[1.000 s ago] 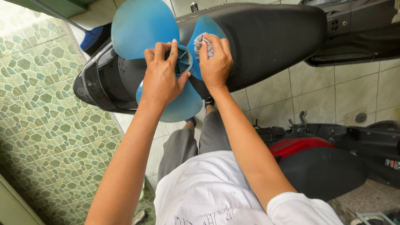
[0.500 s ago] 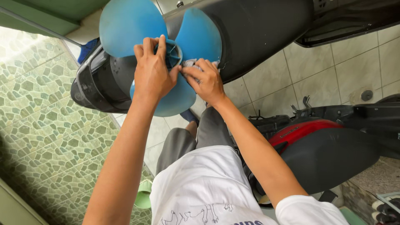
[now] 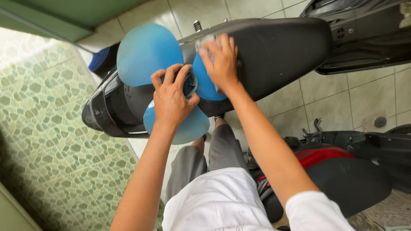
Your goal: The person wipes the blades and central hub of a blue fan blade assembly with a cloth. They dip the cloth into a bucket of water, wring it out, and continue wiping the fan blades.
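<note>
The left hand [image 3: 171, 100] grips the hub of a blue fan blade [image 3: 147, 53] resting on a scooter seat [image 3: 274, 47]. The right hand [image 3: 220, 60] presses a grey rag [image 3: 204, 42] flat on one blade, wiping it.

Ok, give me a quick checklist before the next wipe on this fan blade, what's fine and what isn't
1. Left hand grips the hub of the fan blade: ok.
2. Right hand presses the cloth to the right-side blade: ok.
3. Cloth covers the whole blade: cannot tell, the hand hides most of it.
4. Fan rests over the black seat: ok, though contact is hidden.
5. Lower blade overhangs the seat edge with nothing under it: not ok.
6. Blade already clean: cannot tell, the picture is blurred there.
</note>
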